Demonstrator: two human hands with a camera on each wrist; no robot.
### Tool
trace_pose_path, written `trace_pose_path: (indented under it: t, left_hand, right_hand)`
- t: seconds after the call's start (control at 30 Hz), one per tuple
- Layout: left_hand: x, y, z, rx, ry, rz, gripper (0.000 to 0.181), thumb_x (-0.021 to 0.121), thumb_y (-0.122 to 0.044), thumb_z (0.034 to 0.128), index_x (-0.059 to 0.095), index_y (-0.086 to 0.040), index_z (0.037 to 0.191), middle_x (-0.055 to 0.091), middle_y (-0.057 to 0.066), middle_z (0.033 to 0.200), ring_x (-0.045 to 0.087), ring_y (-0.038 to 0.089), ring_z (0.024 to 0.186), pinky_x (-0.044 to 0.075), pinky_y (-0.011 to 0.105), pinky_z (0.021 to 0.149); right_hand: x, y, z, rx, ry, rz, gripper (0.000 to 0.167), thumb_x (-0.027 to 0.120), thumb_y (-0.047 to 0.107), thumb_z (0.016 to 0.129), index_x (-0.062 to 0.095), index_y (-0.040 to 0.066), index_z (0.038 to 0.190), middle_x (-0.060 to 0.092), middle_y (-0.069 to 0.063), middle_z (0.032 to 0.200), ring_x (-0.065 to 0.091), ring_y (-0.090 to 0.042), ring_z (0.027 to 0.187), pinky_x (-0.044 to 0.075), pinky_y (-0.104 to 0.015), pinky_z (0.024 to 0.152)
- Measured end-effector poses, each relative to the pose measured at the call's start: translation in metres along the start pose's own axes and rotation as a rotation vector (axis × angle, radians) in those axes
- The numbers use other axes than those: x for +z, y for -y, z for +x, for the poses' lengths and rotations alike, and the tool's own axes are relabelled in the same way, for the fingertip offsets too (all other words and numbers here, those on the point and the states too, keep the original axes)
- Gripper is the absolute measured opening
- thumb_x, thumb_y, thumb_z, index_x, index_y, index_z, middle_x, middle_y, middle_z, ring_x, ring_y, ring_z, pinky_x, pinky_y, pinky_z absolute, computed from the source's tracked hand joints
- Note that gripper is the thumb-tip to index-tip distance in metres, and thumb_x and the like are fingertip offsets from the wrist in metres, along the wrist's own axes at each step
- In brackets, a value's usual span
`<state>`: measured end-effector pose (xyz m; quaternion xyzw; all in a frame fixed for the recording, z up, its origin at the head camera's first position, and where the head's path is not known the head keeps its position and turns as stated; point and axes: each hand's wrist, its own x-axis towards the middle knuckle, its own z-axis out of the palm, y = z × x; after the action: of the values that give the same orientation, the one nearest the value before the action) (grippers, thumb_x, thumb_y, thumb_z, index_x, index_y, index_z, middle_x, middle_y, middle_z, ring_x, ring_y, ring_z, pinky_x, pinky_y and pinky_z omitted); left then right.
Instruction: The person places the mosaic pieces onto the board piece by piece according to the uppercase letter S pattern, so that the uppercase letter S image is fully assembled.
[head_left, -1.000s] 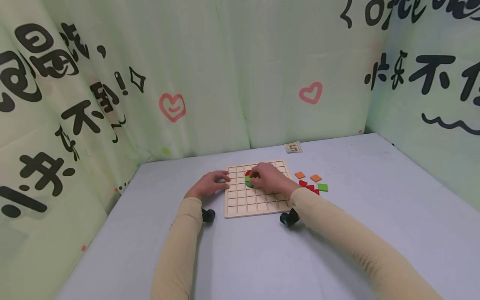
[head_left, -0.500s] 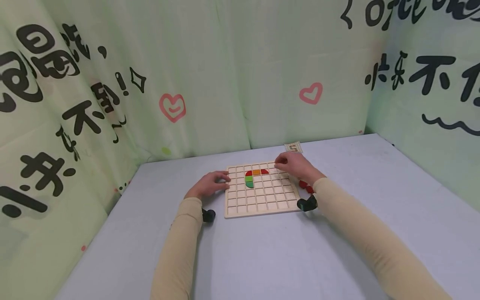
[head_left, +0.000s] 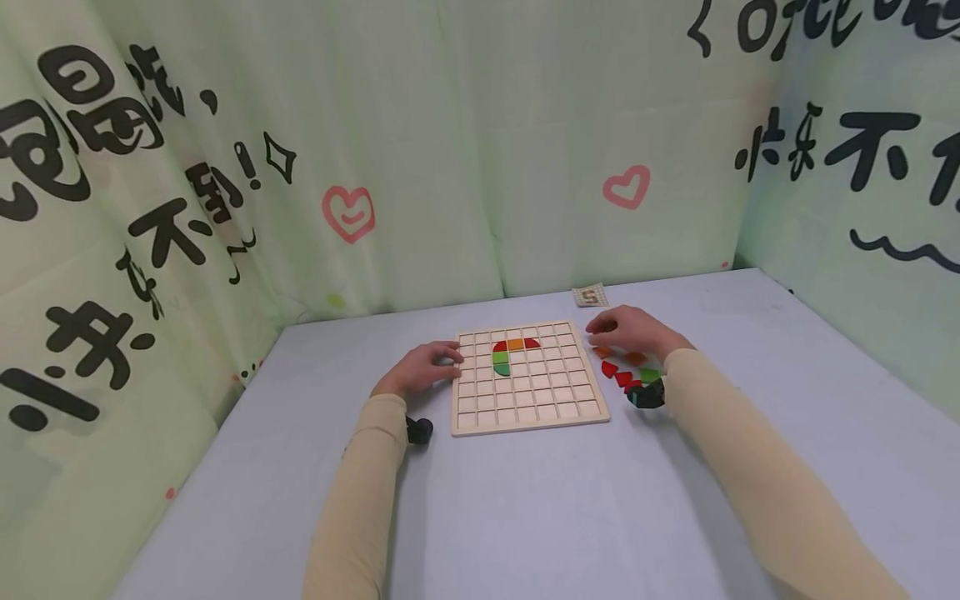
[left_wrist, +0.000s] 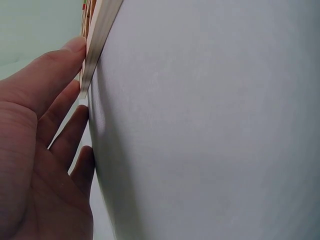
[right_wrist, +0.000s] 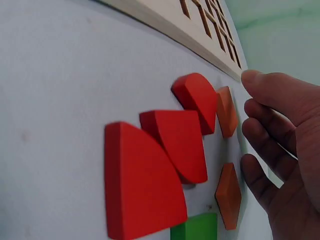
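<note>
At far left, pale green curtain point(head_left: 172, 350) with black lettering, continuing behind white table point(head_left: 495, 517). Next, beige left sleeve point(head_left: 356, 500) with black wrist device point(head_left: 418, 431) alongside; then left hand point(head_left: 422, 368), released, fingers loosely extended, thumb tip touching the left edge of wooden grid board point(head_left: 532, 398). Board flat on table, at centre. In its cells, left of middle and toward the far side: red corner piece point(head_left: 500, 346), orange tile point(head_left: 515, 344) and second red piece point(head_left: 531, 343) in a row; below the first, light green tile point(head_left: 500, 357), then dark green piece point(head_left: 501, 369). Behind the board's far right corner, small patterned card point(head_left: 590, 296). Farther right, right hand point(head_left: 633, 329), released, fingers apart and slightly bent, just beside two loose orange tiles point(right_wrist: 229, 196); contact impossible to tell. Nearer the wrist, three loose red pieces point(right_wrist: 142, 185), clustered, and loose green tile point(right_wrist: 197, 227).
</note>
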<state>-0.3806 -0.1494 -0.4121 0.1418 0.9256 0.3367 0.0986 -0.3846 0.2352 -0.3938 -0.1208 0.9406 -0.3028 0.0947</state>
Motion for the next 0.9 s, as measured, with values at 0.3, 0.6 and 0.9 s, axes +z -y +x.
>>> trace_pose_path:
  t: [0.3, 0.6, 0.9]
  left_hand:
    - [-0.001, 0.001, 0.0, 0.023, 0.006, -0.006, 0.025, 0.07, -0.024, 0.0903, 0.069, -0.014, 0.113, 0.047, 0.0, 0.148, 0.029, 0.025, 0.144, 0.023, 0.045, 0.117]
    - [-0.002, 0.001, 0.0, 0.028, 0.002, -0.004, 0.025, 0.07, -0.023, 0.0901, 0.07, -0.014, 0.113, 0.047, -0.001, 0.148, 0.03, 0.024, 0.144, 0.024, 0.043, 0.117]
    - [-0.001, 0.0, 0.0, 0.004, 0.002, -0.015, 0.023, 0.07, -0.024, 0.0898, 0.07, -0.015, 0.111, 0.047, -0.001, 0.148, 0.029, 0.025, 0.144, 0.023, 0.046, 0.117]
  right_hand:
    - [-0.012, -0.007, -0.008, 0.004, 0.171, 0.04, 0.052, 0.069, 0.032, 0.09, 0.057, 0.008, 0.134, 0.058, -0.012, 0.13, 0.051, -0.03, 0.115, 0.051, -0.039, 0.089]
    - [-0.013, -0.008, -0.007, 0.006, 0.194, 0.026, 0.044, 0.069, 0.031, 0.091, 0.062, 0.011, 0.13, 0.058, -0.012, 0.128, 0.05, -0.029, 0.111, 0.05, -0.036, 0.087]
    - [-0.008, -0.01, -0.003, 0.033, 0.125, 0.006, 0.043, 0.066, 0.027, 0.093, 0.061, 0.008, 0.131, 0.057, -0.015, 0.128, 0.051, -0.029, 0.106, 0.051, -0.035, 0.084]
